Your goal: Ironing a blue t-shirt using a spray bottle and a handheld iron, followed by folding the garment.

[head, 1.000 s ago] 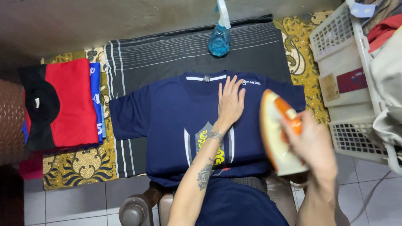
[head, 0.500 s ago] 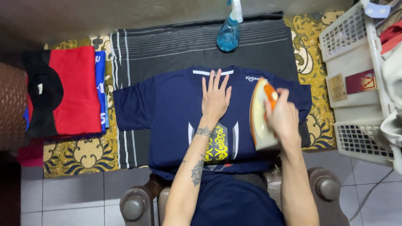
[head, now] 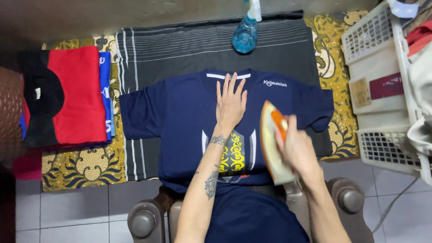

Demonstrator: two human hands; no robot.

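Here the right hand (head: 299,150) is wrapped tight around the orange handle of a cream-soled iron (head: 273,141), which stands tilted on its edge over the right chest of a navy t-shirt (head: 180,112). Just beside the iron, toward the middle, the left hand (head: 230,101) lies flat with fingers spread and pressed on the cloth below the collar, gripping nothing.

As a judgement, the pressing looks barely begun: the shirt is laid out smooth and face up, yet the soleplate is not flat on it, so most of the front seems left to do.

The shirt is soft knit with a yellow ornament print under the left wrist. Beneath it lies a dark striped cloth (head: 180,49) over a gold patterned mat (head: 76,166). Beyond the fingertips stands a blue translucent spray bottle (head: 245,36). Well off to the left sits a folded stack topped in red (head: 76,94); well off to the right, a white plastic lattice basket (head: 378,94).
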